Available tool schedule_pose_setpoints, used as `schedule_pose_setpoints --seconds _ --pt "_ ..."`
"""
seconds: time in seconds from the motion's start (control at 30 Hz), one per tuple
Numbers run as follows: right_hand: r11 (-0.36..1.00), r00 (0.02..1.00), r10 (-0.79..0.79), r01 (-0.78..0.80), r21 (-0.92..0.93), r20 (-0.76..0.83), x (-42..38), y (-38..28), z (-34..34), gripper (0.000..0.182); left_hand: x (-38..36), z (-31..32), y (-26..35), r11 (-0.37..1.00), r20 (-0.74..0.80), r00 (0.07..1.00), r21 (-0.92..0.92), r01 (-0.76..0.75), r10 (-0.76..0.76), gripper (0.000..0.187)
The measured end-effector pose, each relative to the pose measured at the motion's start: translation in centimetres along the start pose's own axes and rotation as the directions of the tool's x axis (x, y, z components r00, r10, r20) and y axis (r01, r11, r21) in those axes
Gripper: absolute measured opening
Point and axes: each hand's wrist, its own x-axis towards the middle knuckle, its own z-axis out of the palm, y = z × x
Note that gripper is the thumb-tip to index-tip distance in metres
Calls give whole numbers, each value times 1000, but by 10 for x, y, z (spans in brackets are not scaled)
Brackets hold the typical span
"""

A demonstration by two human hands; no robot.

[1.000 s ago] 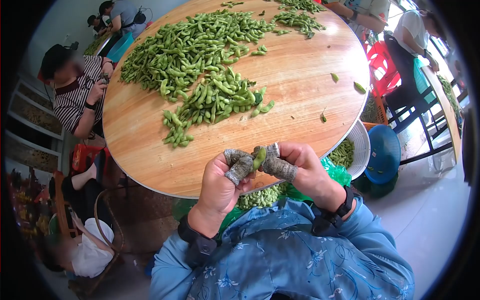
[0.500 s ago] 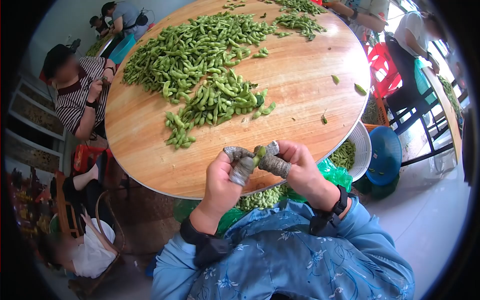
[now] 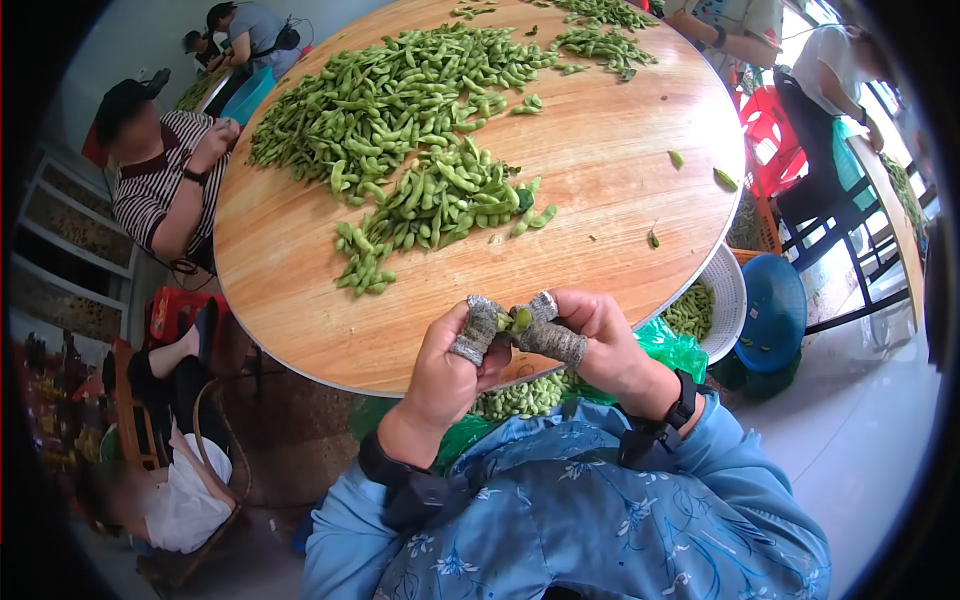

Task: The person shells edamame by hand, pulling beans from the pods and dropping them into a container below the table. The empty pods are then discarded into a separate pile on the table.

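A green soybean pod (image 3: 519,319) is pinched between my two hands, just above the near edge of the round wooden table (image 3: 590,200). My left hand (image 3: 452,350) grips one end, its thumb and finger wrapped in grey cloth tape. Similar wraps cover the fingertips of my right hand (image 3: 590,335), which closes on the other end. Below my hands, shelled green beans (image 3: 525,396) lie in my lap area on green plastic. Beyond them on the tabletop is a small heap of pods (image 3: 440,205), joined to a larger pile (image 3: 370,100).
At right, a white basket (image 3: 735,295) holds pods beside a blue basket (image 3: 772,315) and green plastic bag (image 3: 672,350). People sit around: one in a striped shirt (image 3: 172,170) at left, another in white (image 3: 190,495) lower left. A red chair (image 3: 770,140) stands at right.
My left thumb and finger have shifted up and closer around the pod, and my right fingers have changed their grip. The person in stripes has raised a hand.
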Motion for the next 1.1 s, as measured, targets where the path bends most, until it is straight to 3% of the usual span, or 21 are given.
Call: schedule_pose_setpoints --seconds 0.03,0.17,0.23,0.33,0.43,0.5,0.77,1.03,1.1 --pt "1000 1000 -1 1 0 1 1 -1 -1 15 0 -1 3 994 6 999 108 33 -34 20" --pt "995 996 92 -92 -36 -10 1 -5 -5 17 -5 1 9 983 24 999 184 28 -34 18" --pt "992 993 118 -119 -41 -23 0 -4 -5 18 -8 3 10 906 50 998 422 -43 25 16" --pt "996 997 76 -77 -39 -21 2 -7 1 19 -9 1 9 838 22 992 533 -119 126 14" --pt "995 996 57 -62 -84 -64 3 -12 5 20 -9 -4 9 833 30 995 544 -96 95 15" --pt "980 992 129 -126 -157 8 0 -11 0 21 -9 -9 12 852 52 996 515 -89 73 15" --pt "978 990 116 -100 -182 80 -3 -15 1 23 -8 -14 17 908 128 991 411 -82 31 13" --pt "967 985 157 -137 -216 74 -4 -9 1 22 -8 -11 25 858 149 984 514 2 -92 12" --pt "968 985 171 -165 -189 17 -4 -6 2 19 -6 -14 18 835 84 996 549 -37 -11 12"
